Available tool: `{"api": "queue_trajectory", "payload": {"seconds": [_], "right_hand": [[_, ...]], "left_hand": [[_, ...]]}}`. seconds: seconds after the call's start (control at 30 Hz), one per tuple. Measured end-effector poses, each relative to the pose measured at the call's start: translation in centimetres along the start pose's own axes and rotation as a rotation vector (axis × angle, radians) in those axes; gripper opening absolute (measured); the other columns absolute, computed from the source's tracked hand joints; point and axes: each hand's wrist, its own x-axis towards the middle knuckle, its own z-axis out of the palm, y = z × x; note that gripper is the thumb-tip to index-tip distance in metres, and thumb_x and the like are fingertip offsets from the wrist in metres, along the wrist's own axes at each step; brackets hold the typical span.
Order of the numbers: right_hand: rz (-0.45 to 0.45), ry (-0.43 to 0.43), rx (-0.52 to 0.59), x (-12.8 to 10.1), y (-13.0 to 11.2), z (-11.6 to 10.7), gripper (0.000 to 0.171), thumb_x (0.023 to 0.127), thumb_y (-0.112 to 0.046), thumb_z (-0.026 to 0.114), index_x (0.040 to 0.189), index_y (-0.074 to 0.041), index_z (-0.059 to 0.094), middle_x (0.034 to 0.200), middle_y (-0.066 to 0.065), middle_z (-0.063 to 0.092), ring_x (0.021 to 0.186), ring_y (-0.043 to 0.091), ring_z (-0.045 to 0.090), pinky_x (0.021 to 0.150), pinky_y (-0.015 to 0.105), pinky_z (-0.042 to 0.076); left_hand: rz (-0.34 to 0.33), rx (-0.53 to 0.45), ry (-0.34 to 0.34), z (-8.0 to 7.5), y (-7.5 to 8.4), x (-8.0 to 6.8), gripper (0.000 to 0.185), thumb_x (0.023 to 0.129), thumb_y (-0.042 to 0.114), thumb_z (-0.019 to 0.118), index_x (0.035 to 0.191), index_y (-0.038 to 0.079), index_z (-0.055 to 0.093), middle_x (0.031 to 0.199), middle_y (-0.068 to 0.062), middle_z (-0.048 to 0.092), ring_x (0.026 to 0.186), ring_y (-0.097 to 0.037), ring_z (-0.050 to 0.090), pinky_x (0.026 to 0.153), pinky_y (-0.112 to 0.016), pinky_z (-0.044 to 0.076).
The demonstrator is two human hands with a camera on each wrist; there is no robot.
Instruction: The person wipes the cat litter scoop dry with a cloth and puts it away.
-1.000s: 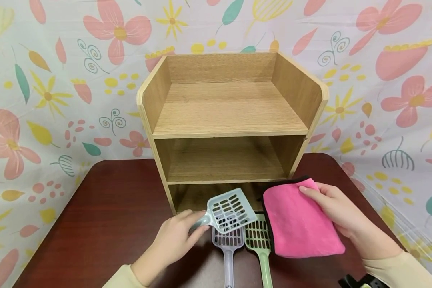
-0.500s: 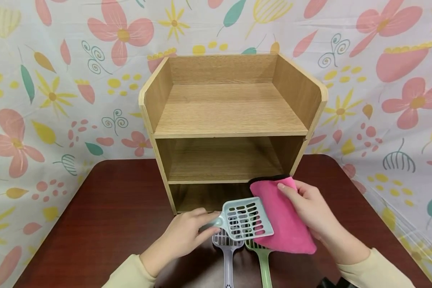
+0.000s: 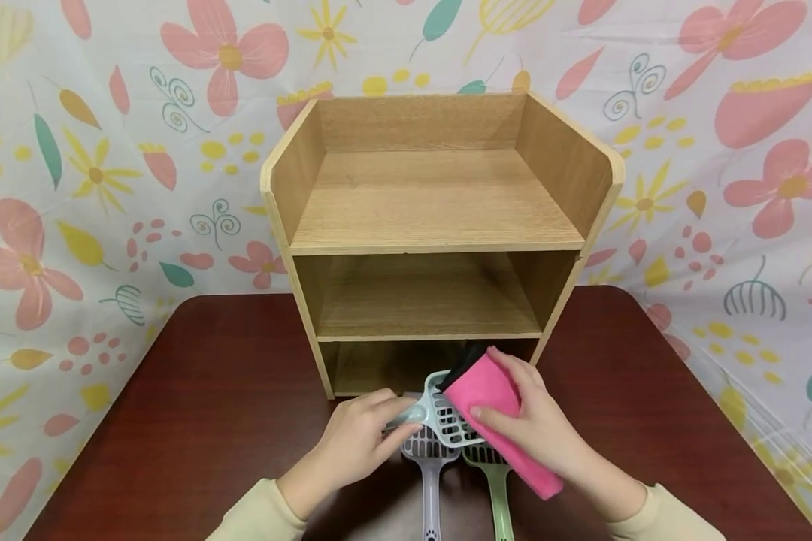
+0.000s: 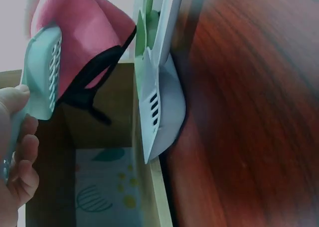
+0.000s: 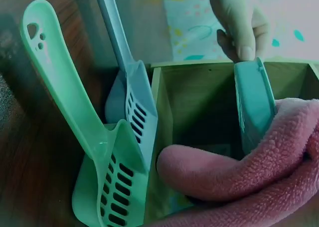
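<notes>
My left hand (image 3: 352,439) grips the handle of a light blue litter scoop (image 3: 416,413), holding it above the table before the shelf. A pink cloth (image 3: 483,391) with a black edge is bunched in my right hand (image 3: 544,424) and lies over the right part of the scoop's slotted head. In the left wrist view the cloth (image 4: 84,32) hangs behind the scoop (image 4: 40,77). Below, a lavender scoop (image 3: 431,488) and a green scoop (image 3: 499,496) lie side by side, handles toward me; their heads are partly hidden from above.
A wooden shelf unit (image 3: 413,248) with a top tray and two compartments below stands at the back of the dark red table (image 3: 176,421). Both lying scoops' heads sit at its lower front edge. A floral sheet (image 3: 122,150) hangs behind.
My right hand has brought the cloth leftward onto the scoop's head, and the cloth is now folded and bunched. The light blue scoop shifted right, then slightly back left.
</notes>
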Motion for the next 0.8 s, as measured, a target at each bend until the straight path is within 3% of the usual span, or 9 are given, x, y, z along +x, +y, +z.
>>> {"api": "queue_trajectory", "payload": {"seconds": [0.1,0.2,0.37,0.57,0.67,0.8], "right_hand": [[0.11,-0.076,0.12,0.2,0.1,0.0,0.1,0.075,-0.032,0.079,0.151,-0.02,0.015,0.127,0.021,0.047,0.093,0.023,0.057,0.068,0.031,0.052],[0.195,-0.089,0.204,0.6,0.4,0.1,0.108,0.072,-0.027,0.082,0.152,-0.018,0.01,0.117,0.02,0.052,0.086,0.02,0.059,0.067,0.028,0.053],[0.249,-0.04,0.267,1.0,1.4,0.6,0.085,0.075,-0.019,0.079,0.142,-0.007,0.028,0.11,0.017,0.059,0.088,0.019,0.06,0.074,0.026,0.051],[0.294,-0.008,0.349,1.0,2.2,0.8,0.058,0.083,-0.015,0.071,0.13,0.001,0.041,0.101,0.019,0.063,0.08,0.015,0.064,0.071,0.026,0.053],[0.301,0.007,0.378,0.8,2.4,0.7,0.053,0.085,-0.014,0.069,0.129,0.001,0.043,0.098,0.019,0.064,0.078,0.013,0.065,0.071,0.026,0.054],[0.304,0.024,0.369,0.6,2.4,0.2,0.052,0.086,-0.017,0.068,0.13,-0.001,0.044,0.096,0.017,0.065,0.075,0.012,0.065,0.069,0.026,0.054]], "left_hand": [[0.014,0.01,0.014,0.2,0.1,0.1,0.022,0.088,0.035,0.064,0.096,0.014,0.07,0.07,0.009,0.054,0.054,-0.002,0.042,0.048,-0.013,0.037],[0.019,0.022,0.014,0.4,0.1,0.1,0.024,0.085,0.033,0.068,0.097,0.013,0.07,0.072,0.008,0.057,0.056,-0.004,0.046,0.05,-0.016,0.04],[0.022,0.03,-0.008,1.0,-0.1,0.1,0.026,0.082,0.031,0.071,0.099,0.011,0.07,0.075,0.007,0.06,0.057,-0.004,0.048,0.05,-0.016,0.042],[-0.046,0.03,-0.155,0.6,-0.3,0.4,0.027,0.083,0.028,0.071,0.104,0.012,0.069,0.08,0.006,0.064,0.059,-0.003,0.052,0.051,-0.018,0.045],[-0.074,0.029,-0.223,0.2,-0.3,0.6,0.026,0.085,0.029,0.069,0.105,0.012,0.068,0.08,0.007,0.064,0.059,-0.003,0.052,0.051,-0.019,0.044],[-0.099,0.023,-0.253,0.0,-0.3,0.7,0.024,0.086,0.029,0.068,0.104,0.013,0.068,0.079,0.007,0.063,0.058,-0.004,0.05,0.051,-0.02,0.043]]}}
